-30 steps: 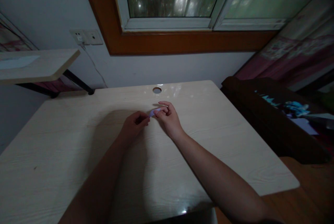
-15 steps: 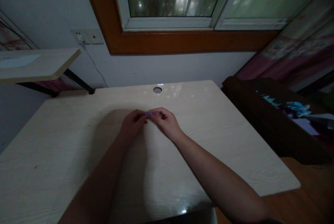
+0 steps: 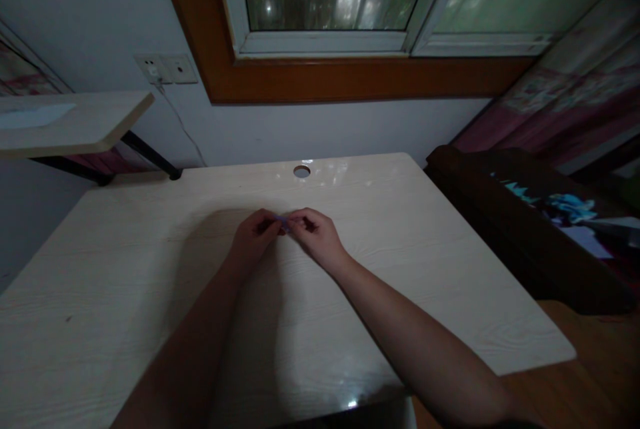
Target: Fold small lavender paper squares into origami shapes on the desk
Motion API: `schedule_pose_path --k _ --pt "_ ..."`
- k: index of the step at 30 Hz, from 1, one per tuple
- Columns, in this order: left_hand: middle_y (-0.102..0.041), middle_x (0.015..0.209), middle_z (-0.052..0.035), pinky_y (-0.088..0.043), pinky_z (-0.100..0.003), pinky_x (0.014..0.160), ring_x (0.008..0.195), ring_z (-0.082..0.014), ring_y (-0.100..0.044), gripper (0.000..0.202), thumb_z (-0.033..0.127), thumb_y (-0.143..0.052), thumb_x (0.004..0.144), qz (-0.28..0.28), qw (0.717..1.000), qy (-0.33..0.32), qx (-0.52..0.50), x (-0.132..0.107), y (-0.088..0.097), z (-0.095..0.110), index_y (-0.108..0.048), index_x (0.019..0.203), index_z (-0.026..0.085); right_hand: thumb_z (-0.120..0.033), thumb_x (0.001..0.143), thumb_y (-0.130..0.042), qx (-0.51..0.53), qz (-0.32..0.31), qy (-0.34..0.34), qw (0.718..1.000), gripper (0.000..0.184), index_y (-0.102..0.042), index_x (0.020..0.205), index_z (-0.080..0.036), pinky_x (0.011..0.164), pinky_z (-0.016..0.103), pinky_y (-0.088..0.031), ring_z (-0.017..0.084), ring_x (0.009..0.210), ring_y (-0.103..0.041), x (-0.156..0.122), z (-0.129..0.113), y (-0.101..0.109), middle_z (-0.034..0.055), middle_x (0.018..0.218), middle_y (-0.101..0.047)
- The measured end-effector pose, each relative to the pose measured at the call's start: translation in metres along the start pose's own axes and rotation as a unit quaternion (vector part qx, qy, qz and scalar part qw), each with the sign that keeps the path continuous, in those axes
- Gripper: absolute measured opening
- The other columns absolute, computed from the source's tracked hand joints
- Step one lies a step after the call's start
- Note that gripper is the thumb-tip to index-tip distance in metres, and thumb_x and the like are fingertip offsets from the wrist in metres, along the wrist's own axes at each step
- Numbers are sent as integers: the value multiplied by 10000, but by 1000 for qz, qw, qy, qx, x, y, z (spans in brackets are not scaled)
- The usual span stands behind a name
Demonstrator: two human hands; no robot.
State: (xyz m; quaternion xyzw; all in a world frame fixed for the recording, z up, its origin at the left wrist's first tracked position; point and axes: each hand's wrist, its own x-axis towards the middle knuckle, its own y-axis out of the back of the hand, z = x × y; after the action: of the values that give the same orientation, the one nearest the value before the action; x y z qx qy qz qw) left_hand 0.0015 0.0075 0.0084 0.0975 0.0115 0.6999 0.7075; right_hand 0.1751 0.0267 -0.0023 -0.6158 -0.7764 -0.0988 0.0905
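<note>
Piece (image 3: pixel 283 221), small and purple, sits between the fingertips of left hand (image 3: pixel 250 240) and right hand (image 3: pixel 321 237), both pinched narrow on it; neither hand is nearer. Fingers cover most of it, so can't tell its long axis. It's right of the left hand, left of the right, over pale desk (image 3: pixel 425 269); desk contact unclear. Round hole (image 3: pixel 302 172) lies beyond.

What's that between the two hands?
The head view shows a small purple piece, partly hidden, between the left hand and the right hand; its exact shape is unclear.
</note>
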Motion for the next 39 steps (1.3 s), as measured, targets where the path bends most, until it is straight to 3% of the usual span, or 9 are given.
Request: schedule_pose_path --k 5,14,20,39 --pt "-690 777 -17 -549 -285 739 734 -162 -674 192 362 -671 791 -1 1000 8 -9 1 0 -2 -640 841 179 -330 836 -684 -13 -1 11 1000 124 -725 885 -224 635 274 -483 156 682 -622 -2 2 0 18 782 -688" --pt "-710 743 -20 -553 -288 721 707 -161 -678 173 337 -672 793 -10 999 9 -44 0 0 2 -651 821 168 -242 851 -664 -138 17 98 985 72 -716 894 -218 629 253 -459 136 693 -579 -2 -7 2 14 776 -617" --pt "-702 720 -12 -552 -280 703 681 -152 -672 156 316 -682 790 -17 997 16 -72 -1 1 2 -653 806 163 -239 869 -648 -166 2 133 977 69 -712 888 -222 621 254 -468 140 695 -587 -3 -11 4 21 780 -627" --pt "-683 729 -5 -540 -265 675 672 -140 -663 129 276 -656 806 -22 996 19 -82 -3 1 2 -630 857 160 -230 883 -635 -241 -22 170 955 69 -694 918 -217 601 239 -450 126 664 -574 -5 -13 5 13 762 -620"
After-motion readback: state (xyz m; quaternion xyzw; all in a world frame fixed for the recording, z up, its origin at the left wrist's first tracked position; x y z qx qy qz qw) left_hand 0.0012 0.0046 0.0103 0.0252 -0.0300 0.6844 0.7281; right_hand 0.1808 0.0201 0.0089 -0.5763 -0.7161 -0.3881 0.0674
